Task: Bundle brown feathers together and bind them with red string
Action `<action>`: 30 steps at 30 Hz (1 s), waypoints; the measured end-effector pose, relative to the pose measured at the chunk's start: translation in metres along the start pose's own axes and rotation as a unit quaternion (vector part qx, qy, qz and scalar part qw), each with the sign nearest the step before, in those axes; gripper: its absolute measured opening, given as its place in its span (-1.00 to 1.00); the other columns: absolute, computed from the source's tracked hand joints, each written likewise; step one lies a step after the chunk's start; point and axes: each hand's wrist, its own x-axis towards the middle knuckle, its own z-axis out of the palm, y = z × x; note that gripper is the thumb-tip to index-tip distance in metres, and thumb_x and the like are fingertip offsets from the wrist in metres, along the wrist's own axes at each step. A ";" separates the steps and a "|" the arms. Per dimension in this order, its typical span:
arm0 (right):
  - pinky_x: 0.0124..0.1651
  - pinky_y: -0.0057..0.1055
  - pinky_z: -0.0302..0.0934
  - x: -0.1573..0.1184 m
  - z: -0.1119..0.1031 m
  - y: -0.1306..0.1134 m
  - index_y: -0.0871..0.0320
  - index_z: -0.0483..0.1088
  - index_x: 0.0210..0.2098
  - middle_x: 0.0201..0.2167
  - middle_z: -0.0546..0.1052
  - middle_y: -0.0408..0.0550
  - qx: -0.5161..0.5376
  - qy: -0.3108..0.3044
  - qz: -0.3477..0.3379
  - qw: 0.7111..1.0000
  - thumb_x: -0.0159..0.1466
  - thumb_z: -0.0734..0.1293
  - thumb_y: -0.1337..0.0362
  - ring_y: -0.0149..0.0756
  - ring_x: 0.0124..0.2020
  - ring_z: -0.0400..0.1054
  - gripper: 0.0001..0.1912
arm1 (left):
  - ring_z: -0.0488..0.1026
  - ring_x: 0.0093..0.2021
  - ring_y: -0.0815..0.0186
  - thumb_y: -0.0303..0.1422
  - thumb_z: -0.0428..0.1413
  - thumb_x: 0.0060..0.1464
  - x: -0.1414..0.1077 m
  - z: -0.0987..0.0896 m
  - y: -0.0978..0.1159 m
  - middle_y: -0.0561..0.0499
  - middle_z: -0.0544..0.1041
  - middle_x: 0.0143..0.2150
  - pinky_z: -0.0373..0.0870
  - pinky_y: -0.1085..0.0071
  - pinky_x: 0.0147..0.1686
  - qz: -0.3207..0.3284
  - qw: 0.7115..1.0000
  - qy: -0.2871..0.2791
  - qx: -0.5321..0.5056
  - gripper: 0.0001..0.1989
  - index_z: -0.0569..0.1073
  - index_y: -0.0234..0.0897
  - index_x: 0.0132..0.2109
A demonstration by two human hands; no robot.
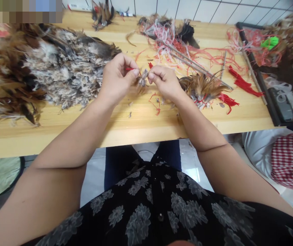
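Fingers of my left hand (119, 77) are pinched on a red thread (129, 69), beside a small feather tuft (143, 78). My right hand (165, 81) is closed at the tuft's other side, with a bit of red showing above its fingers; what lies between its fingertips is too small to tell. The tuft sits between both hands, just above the wooden table (121, 131). Left of my left hand spreads a large pile of grey and brown feathers (67, 68). A brown feather bundle (200, 89) with red thread lies right of my right hand.
Pink and white strings (164, 34) and thin sticks (187, 60) lie behind my right hand. Red thread bundles (243, 81) are at the right, near a black-framed tray (271, 106) holding feathers, a green bundle (269, 42) and a dark phone-like object. A marker (78, 7) lies at the back.
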 end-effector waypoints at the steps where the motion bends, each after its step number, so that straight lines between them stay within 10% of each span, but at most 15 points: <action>1: 0.38 -0.11 0.45 0.000 0.001 0.000 0.03 0.36 -0.36 -0.15 0.68 0.00 -0.008 0.002 0.002 1.000 0.63 0.31 0.17 -0.10 0.04 0.57 -0.62 | 0.64 0.14 0.12 -0.49 0.51 0.41 0.001 0.000 -0.002 0.15 0.58 -0.32 0.43 0.30 0.06 0.002 1.000 0.012 0.003 -0.62 0.43 -0.13 -0.10; 7: 0.31 -0.07 0.47 -0.002 0.005 0.007 0.02 0.46 -0.27 -0.11 0.67 0.06 -0.087 0.009 -0.011 0.996 0.62 0.29 0.15 -0.02 0.09 0.57 -0.70 | 0.65 -0.31 0.26 -0.46 0.44 0.48 0.004 0.004 -0.003 0.14 0.62 -0.40 0.45 0.37 -0.27 -0.082 0.996 0.027 0.034 -0.64 0.40 -0.13 -0.18; 12: 0.12 -0.02 0.38 -0.008 0.008 0.013 -0.01 0.40 -0.25 -0.02 0.67 0.16 -0.135 0.010 -0.063 0.989 0.62 0.18 -0.15 -0.02 0.02 0.50 -0.54 | 0.70 -0.31 0.27 -0.57 0.34 0.46 0.007 0.005 -0.001 0.10 0.63 -0.38 0.57 0.43 -0.33 -0.111 0.993 0.018 -0.030 -0.63 0.43 -0.14 -0.29; 18: 0.15 -0.01 0.27 0.012 0.020 0.041 -0.16 0.09 -0.46 -0.46 0.38 0.10 -0.045 0.023 -0.146 0.988 0.36 0.05 -0.63 -0.04 0.13 0.45 -0.28 | 0.73 -0.25 0.21 -0.55 0.52 0.33 0.007 -0.001 -0.006 0.10 0.58 -0.38 0.69 0.40 -0.25 -0.091 0.994 0.004 -0.063 -0.57 0.43 -0.17 -0.30; 30: 0.07 -0.11 0.34 -0.002 0.022 0.017 0.02 0.51 -0.11 -0.23 0.62 0.01 -0.008 0.027 -0.041 0.999 0.52 0.27 -0.31 -0.10 -0.09 0.50 -0.47 | 0.76 0.12 0.05 -0.32 0.74 0.07 0.014 -0.009 -0.022 0.13 0.56 -0.35 0.73 0.29 -0.07 -0.029 0.998 -0.001 -0.052 -0.40 0.40 -0.06 -0.22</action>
